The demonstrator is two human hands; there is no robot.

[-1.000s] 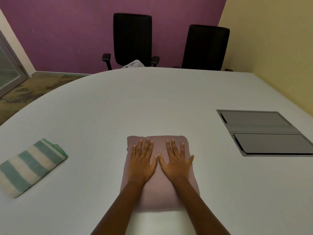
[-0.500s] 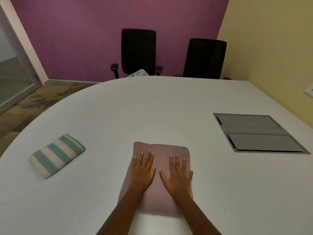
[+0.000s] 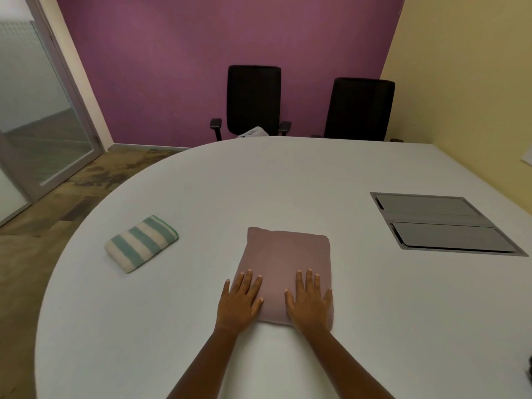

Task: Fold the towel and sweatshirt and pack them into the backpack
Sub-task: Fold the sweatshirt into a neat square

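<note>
The mauve-pink folded fabric sweatshirt [image 3: 288, 254] lies flat as a rectangular pad near the middle of the white oval table [image 3: 288, 174]. Both hands rest palm-down on its near end, fingers straight and spread, gripping nothing. The left hand [image 3: 240, 303] overlaps the sweatshirt's left edge and lies partly on the table. The right hand [image 3: 309, 305] lies at its right edge. The hands are apart, with bare fabric between them. The folded green-and-white striped cloth towel [image 3: 141, 243] lies well to the left, untouched. A grey rectangular hatch [image 3: 443, 223] sits flush in the table at right.
</note>
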